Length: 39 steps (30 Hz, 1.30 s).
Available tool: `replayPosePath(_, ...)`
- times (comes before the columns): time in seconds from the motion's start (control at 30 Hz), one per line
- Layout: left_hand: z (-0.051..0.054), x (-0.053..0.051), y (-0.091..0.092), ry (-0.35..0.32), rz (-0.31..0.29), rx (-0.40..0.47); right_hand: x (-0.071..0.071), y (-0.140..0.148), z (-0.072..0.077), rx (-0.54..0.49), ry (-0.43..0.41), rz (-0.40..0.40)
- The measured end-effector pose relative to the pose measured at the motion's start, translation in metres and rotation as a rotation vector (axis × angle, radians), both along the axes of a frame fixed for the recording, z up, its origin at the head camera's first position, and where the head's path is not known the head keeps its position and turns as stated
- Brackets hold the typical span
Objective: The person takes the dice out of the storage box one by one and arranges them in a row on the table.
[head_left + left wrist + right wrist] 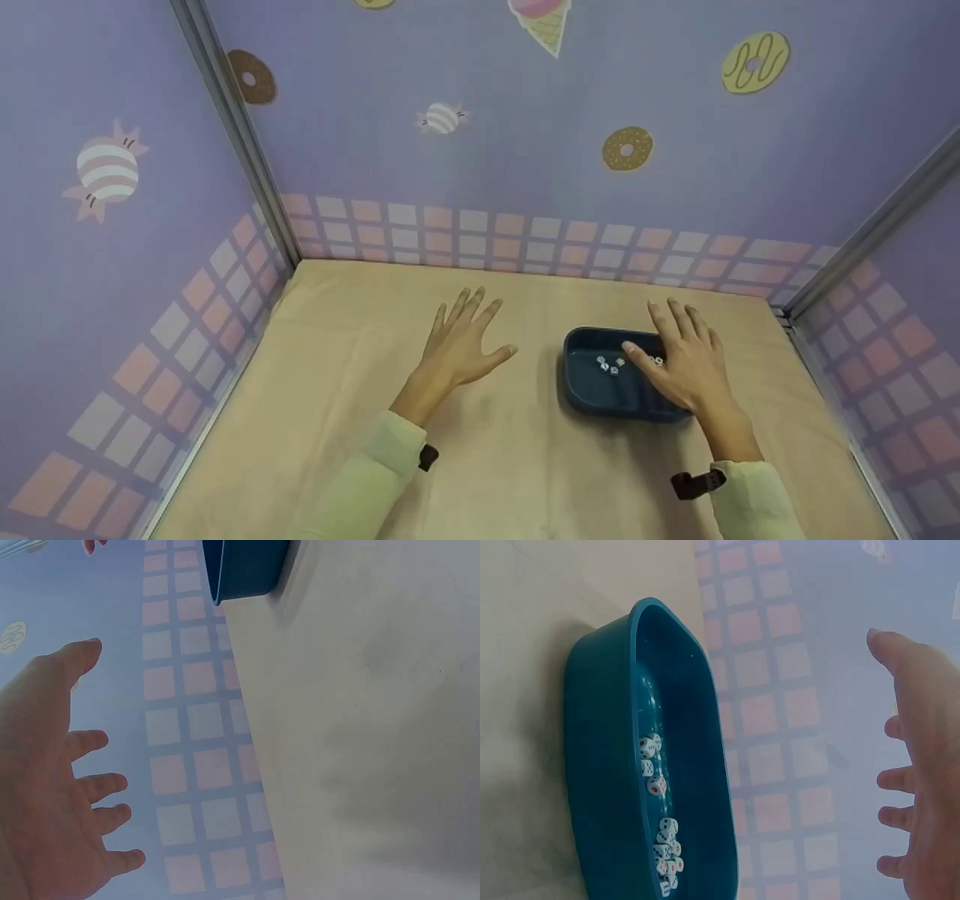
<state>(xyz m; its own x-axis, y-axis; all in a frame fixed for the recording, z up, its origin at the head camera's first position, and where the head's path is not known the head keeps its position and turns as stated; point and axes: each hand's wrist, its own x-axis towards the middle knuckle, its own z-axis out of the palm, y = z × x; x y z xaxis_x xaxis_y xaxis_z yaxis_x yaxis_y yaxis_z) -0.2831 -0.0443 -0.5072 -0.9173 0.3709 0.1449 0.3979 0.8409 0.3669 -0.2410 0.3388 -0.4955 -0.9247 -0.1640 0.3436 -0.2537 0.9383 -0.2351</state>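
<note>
sleeved arms (367,476) extend, left hand (459,351) spread, right hand (688,367) above tray (611,409)

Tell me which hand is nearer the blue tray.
Right. In the head view, the right hand hovers across the right part of the blue tray, without touching it; the left hand is clear of it, off to its left.
</note>
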Motion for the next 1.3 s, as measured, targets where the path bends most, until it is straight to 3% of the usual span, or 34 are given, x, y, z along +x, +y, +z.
replayPosePath(0.27, -0.008, 0.004, 0.007, -0.003, -0.030, 0.039, 0.012, 0.013, -0.004, -0.041, 0.028, 0.011)
replayPosePath(0.43, -0.021, 0.008, 0.023, -0.029, -0.053, 0.084, 0.023, 0.034, -0.016, -0.205, -0.050, -0.002)
replayPosePath(0.67, -0.039, 0.009, 0.099, -0.049, -0.164, 0.194, 0.023, 0.071, -0.050, -0.596, -0.222, -0.095)
replayPosePath(0.8, -0.049, 0.006, 0.138, -0.100, -0.169, 0.234, 0.016, 0.083, -0.071, -0.712, -0.363, -0.177)
replayPosePath(0.93, -0.059, -0.004, 0.166, -0.121, -0.192, 0.223, 0.012, 0.089, -0.083, -0.842, -0.485, -0.264)
replayPosePath(1.1, -0.067, -0.016, 0.177, -0.139, -0.184, 0.204, 0.008, 0.091, -0.094, -0.939, -0.585, -0.336)
replayPosePath(1.3, -0.067, -0.018, 0.177, -0.139, -0.168, 0.130, 0.009, 0.090, -0.098, -0.946, -0.621, -0.308)
